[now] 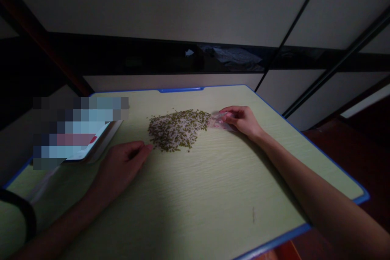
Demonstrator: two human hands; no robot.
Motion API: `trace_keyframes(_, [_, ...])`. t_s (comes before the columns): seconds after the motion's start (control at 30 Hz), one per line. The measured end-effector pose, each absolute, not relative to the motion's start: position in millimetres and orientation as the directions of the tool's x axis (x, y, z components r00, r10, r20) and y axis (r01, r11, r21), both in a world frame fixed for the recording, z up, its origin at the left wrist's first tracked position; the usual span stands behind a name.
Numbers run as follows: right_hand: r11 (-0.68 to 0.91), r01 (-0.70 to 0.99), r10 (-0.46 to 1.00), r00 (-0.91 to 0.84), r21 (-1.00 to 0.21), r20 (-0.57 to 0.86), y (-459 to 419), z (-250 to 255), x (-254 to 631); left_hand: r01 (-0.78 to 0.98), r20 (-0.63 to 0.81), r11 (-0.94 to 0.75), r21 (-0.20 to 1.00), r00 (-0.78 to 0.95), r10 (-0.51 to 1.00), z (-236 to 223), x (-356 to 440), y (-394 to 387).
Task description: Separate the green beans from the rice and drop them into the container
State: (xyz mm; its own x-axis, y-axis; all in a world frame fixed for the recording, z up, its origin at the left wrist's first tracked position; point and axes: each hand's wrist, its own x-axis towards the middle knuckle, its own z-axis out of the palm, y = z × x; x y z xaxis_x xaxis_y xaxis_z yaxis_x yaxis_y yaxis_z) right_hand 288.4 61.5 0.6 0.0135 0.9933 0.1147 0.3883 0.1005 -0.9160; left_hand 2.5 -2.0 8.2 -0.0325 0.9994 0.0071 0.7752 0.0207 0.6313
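Observation:
A flat pile of green beans mixed with pale rice grains (178, 129) lies on the light wooden desk (207, 195). My left hand (122, 164) rests on the desk just left of the pile, fingers loosely curled, fingertips touching its near-left edge. My right hand (242, 120) is at the pile's right edge, with its fingers closed on a small clear plastic bag (218, 121) that lies flat on the desk.
A blurred-out flat object on a stand (81, 130) sits at the desk's left side. The desk has a blue rim (179, 89). A grey wall and a dark ledge stand behind it, with dark floor off to the right.

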Motion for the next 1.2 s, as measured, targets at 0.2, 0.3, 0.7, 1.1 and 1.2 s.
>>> trace_keyframes(0.2, [0.109, 0.396, 0.993, -0.007, -0.912, 0.116, 62.7, -0.8, 289.4, 0.772, 0.004, 0.026, 0.635, -0.037, 0.999, 9.1, 2.9, -3.5])
trace_keyframes(0.3, [0.123, 0.386, 0.991, -0.007, -0.914, 0.130, 64.0, -1.9, 289.5, 0.773, 0.018, 0.017, 0.634, -0.036, 0.999, 7.3, 2.3, -2.9])
trace_keyframes(0.7, [0.144, 0.373, 0.989, -0.073, -0.916, 0.126, 67.3, -4.2, 291.2, 0.766, 0.026, 0.007, 0.643, -0.030, 0.999, 4.9, 1.8, -2.7])
trace_keyframes(1.1, [0.158, 0.374, 0.985, -0.125, -0.914, 0.119, 66.8, -4.5, 291.7, 0.762, 0.040, 0.007, 0.648, -0.043, 0.998, 6.0, 2.0, -2.3])
trace_keyframes(1.2, [0.161, 0.373, 0.984, -0.133, -0.914, 0.119, 67.1, -5.3, 291.7, 0.759, 0.034, 0.006, 0.651, -0.036, 0.999, 5.8, 1.8, -2.2])
